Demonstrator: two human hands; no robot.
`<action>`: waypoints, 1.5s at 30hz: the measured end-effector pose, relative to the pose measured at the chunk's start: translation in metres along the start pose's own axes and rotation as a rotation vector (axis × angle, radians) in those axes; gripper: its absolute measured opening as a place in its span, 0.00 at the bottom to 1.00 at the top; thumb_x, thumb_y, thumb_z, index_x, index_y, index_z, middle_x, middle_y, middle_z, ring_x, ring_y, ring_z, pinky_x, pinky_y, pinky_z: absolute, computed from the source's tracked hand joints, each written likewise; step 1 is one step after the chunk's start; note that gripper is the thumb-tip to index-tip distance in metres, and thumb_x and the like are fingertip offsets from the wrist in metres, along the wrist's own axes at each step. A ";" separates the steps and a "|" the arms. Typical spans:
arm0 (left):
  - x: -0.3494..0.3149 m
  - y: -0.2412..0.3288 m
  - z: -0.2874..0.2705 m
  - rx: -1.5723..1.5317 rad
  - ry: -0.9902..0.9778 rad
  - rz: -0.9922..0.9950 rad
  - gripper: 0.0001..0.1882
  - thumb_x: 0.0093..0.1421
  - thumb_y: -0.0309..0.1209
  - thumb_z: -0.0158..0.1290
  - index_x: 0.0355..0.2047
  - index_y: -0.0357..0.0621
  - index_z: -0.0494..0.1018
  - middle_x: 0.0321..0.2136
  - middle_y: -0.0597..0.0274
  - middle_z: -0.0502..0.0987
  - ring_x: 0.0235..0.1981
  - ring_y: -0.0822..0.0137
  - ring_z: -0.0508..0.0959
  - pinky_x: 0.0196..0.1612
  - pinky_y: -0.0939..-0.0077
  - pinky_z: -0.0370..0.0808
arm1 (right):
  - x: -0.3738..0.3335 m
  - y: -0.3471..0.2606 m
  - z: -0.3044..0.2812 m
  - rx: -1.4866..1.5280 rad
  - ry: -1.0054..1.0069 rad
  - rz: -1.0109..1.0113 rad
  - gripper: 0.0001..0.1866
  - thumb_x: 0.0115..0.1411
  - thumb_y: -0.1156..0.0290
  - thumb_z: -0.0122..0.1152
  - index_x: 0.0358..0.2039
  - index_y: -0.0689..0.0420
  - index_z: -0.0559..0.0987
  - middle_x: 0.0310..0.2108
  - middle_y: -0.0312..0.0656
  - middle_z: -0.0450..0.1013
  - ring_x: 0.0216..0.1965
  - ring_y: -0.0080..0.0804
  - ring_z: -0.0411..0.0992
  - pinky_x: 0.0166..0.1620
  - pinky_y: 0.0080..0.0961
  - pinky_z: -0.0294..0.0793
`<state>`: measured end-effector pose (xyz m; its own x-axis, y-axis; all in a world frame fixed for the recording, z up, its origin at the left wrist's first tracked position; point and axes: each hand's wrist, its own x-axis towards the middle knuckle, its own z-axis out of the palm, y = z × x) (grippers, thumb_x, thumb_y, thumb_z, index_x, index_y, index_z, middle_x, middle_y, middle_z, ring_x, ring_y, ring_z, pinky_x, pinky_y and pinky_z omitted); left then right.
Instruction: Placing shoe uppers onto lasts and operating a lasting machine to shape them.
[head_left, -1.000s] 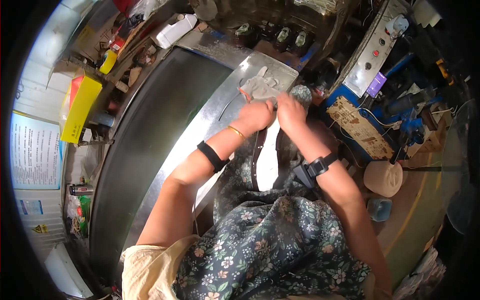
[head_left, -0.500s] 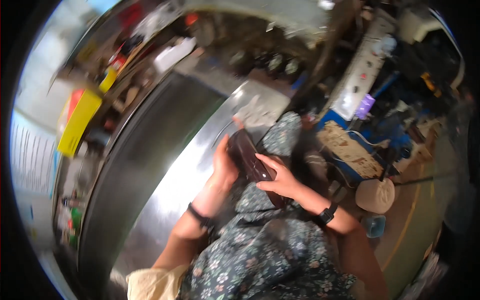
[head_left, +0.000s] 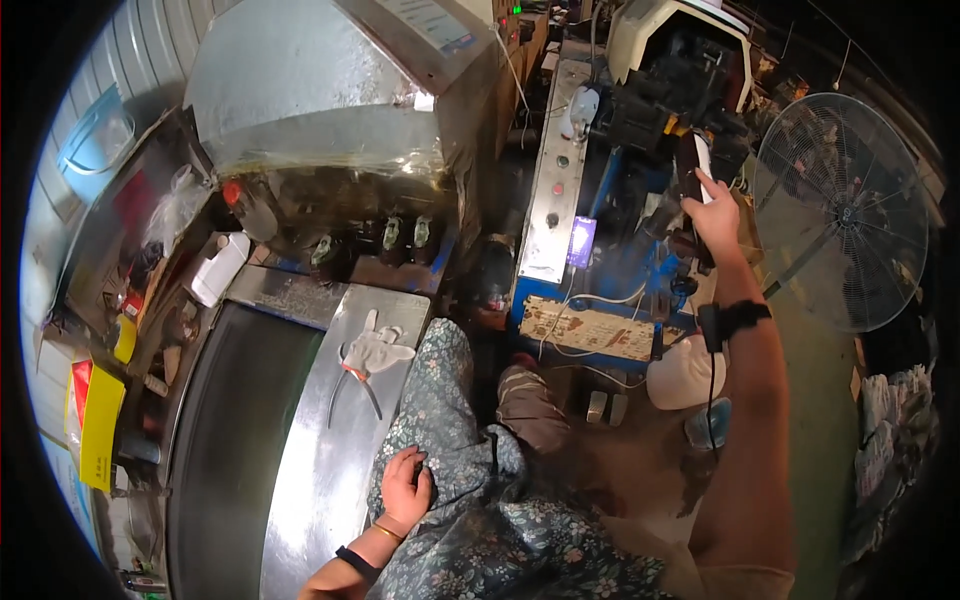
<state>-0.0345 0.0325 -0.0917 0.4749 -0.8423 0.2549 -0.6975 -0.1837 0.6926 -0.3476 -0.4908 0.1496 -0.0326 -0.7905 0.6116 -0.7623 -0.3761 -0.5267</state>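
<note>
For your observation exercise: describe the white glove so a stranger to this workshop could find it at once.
Start at the long shiny metal table on the person's left. Near its far end lies the white glove, fingers spread, resting across a pair of pliers. It is the only soft white thing on that bare metal.

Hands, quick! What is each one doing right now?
Left hand: loosely curled, resting on the flowered cloth over the lap, holding nothing.
Right hand: stretched out to the blue machine, fingers around a dark and white flat object.
</note>
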 end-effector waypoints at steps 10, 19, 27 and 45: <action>0.005 0.007 0.007 0.057 0.027 -0.015 0.11 0.53 0.27 0.54 0.38 0.40 0.77 0.45 0.50 0.76 0.46 0.49 0.75 0.50 0.60 0.72 | 0.053 0.029 0.007 -0.269 -0.436 -0.049 0.38 0.41 0.58 0.68 0.58 0.42 0.75 0.55 0.54 0.71 0.53 0.50 0.73 0.55 0.36 0.71; 0.004 0.006 0.007 0.056 0.052 -0.001 0.11 0.53 0.27 0.54 0.38 0.41 0.77 0.44 0.52 0.76 0.45 0.49 0.74 0.50 0.60 0.71 | -0.002 0.023 0.017 -0.457 -0.286 -0.059 0.41 0.51 0.53 0.63 0.67 0.30 0.62 0.70 0.55 0.49 0.63 0.58 0.57 0.62 0.44 0.65; 0.004 0.003 0.012 0.059 0.054 0.000 0.12 0.54 0.29 0.54 0.39 0.41 0.76 0.44 0.51 0.75 0.46 0.49 0.74 0.50 0.59 0.70 | 0.009 0.024 0.019 -0.435 -0.296 -0.039 0.41 0.50 0.55 0.62 0.67 0.30 0.62 0.69 0.53 0.52 0.62 0.56 0.59 0.61 0.42 0.66; 0.002 -0.014 0.024 0.207 0.124 0.228 0.09 0.60 0.25 0.48 0.40 0.35 0.73 0.43 0.44 0.73 0.38 0.42 0.73 0.41 0.53 0.73 | 0.090 0.017 0.036 -0.432 -0.362 0.029 0.41 0.48 0.54 0.63 0.66 0.30 0.63 0.69 0.51 0.52 0.64 0.53 0.58 0.63 0.40 0.65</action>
<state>-0.0371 0.0213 -0.1173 0.3469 -0.8080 0.4763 -0.8814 -0.1072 0.4601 -0.3396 -0.5859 0.1745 0.1079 -0.9417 0.3186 -0.9624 -0.1793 -0.2040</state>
